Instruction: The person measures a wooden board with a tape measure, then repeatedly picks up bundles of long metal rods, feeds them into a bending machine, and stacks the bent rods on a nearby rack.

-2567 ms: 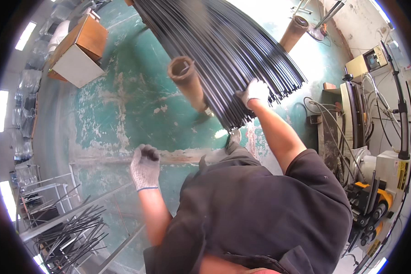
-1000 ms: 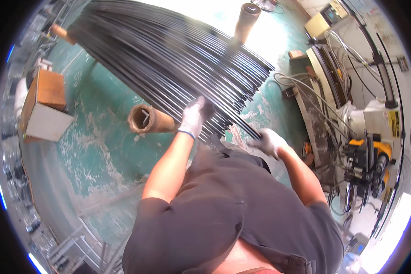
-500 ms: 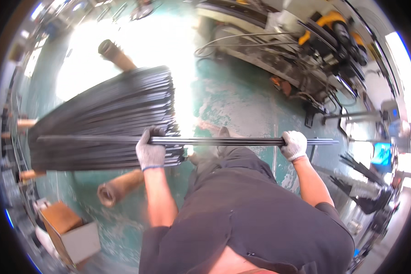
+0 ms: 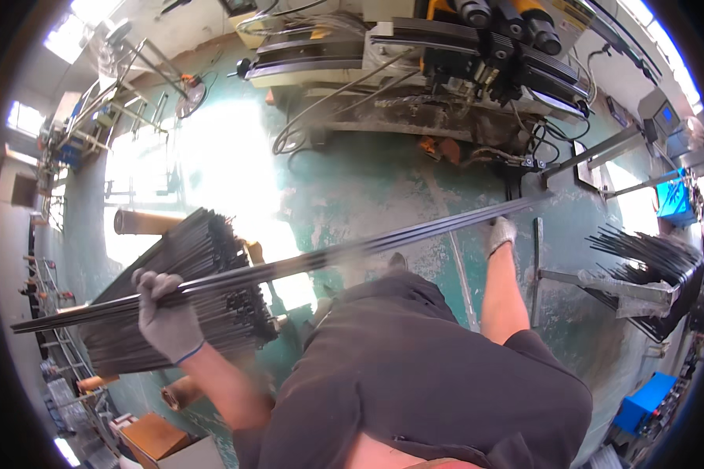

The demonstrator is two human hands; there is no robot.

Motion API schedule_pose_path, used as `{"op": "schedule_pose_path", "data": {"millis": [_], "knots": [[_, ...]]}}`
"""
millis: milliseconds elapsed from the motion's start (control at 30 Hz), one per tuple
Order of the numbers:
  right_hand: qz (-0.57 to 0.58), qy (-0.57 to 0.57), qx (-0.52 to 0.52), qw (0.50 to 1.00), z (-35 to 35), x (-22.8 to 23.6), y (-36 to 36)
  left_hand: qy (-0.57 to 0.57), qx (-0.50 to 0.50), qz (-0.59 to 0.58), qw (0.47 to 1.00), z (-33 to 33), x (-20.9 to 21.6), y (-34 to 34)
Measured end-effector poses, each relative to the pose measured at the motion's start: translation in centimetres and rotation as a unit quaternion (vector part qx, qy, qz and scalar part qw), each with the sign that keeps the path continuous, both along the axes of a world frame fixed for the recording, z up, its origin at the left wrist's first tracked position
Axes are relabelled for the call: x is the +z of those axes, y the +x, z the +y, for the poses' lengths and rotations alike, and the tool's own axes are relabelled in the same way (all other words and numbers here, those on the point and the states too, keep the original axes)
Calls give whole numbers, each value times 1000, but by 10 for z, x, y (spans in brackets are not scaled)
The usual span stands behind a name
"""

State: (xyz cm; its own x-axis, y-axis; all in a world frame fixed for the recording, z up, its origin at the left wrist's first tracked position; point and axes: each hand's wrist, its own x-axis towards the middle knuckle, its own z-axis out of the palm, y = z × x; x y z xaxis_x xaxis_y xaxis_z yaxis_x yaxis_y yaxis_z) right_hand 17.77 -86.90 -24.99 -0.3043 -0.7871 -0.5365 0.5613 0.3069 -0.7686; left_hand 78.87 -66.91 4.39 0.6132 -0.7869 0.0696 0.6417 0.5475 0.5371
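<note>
Black rods [image 4: 352, 252], a slim bundle, now slant across the head view in front of you; half a second ago they ran nearly level there, with your left hand by the stack's near ends. Now your left hand [image 4: 168, 316] is farther out, its fingers curled round the bundle, in line with the larger stack of rods [image 4: 225, 324]. Your right hand [image 4: 502, 234] meets the bundle from below near its far end; its fingers are hidden, so you cannot tell how firmly it grips. The machine [image 4: 485, 59] has come round ahead of you, so the bundle looks to be drawn from the stack and mid-carry.
</note>
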Motion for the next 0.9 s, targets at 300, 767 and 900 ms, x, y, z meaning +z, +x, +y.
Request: {"op": "schedule_pose_path", "data": {"millis": [300, 767, 900], "knots": [[-345, -65, -76, 933, -111, 71, 38, 68, -188, -24, 980, -170, -28, -105], [-168, -125, -196, 958, -290, 133, -64, -10, -260, 126, 957, -404, -79, -9], [-124, -162, -181, 962, -340, 142, -82, 113, -113, 3, 987, -480, -123, 44]]}}
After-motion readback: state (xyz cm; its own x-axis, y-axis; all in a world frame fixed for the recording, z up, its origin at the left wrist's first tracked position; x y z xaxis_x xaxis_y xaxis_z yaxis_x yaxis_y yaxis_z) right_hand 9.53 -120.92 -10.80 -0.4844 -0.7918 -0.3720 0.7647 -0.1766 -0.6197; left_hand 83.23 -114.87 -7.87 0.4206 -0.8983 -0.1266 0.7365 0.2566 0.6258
